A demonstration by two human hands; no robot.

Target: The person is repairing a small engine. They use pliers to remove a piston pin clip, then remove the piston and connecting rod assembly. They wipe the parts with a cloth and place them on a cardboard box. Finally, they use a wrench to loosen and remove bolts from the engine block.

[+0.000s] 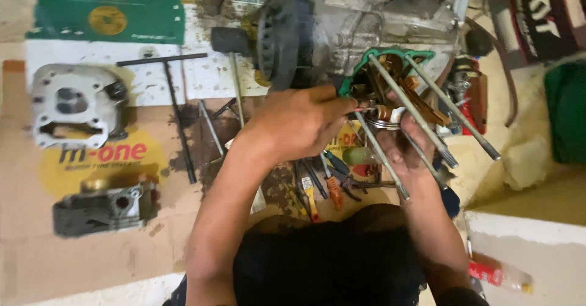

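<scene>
- We see the left hand (302,123) curled over the top of a small piston (386,115), its fingertips pinched together at the piston's near side.
- The right hand (406,153) comes up from below, fingers wrapped on the underside of the piston; whether the palm grips it tight we cannot tell.
- The piston sits at the mouth of the engine crankcase (366,19), just beside a green gasket (397,58) that frames the opening.
- Four long metal studs (427,101) slant out of the crankcase toward us; they cross in front of the right hand and hem the piston in on both sides.
- Below the hands lies a jumble of tools (323,187), among them an orange-handled one and a yellow-handled one, partly hidden by the left forearm.
- Well to the left, on stained cardboard (91,245), rest a cylinder head (73,107) and, nearer us, a grey cylinder block (101,208).
- Between those parts and the hands lies a dark T-handle wrench (177,107).
- At the right edge, a red and clear bottle (497,274) lies on a pale ledge.
</scene>
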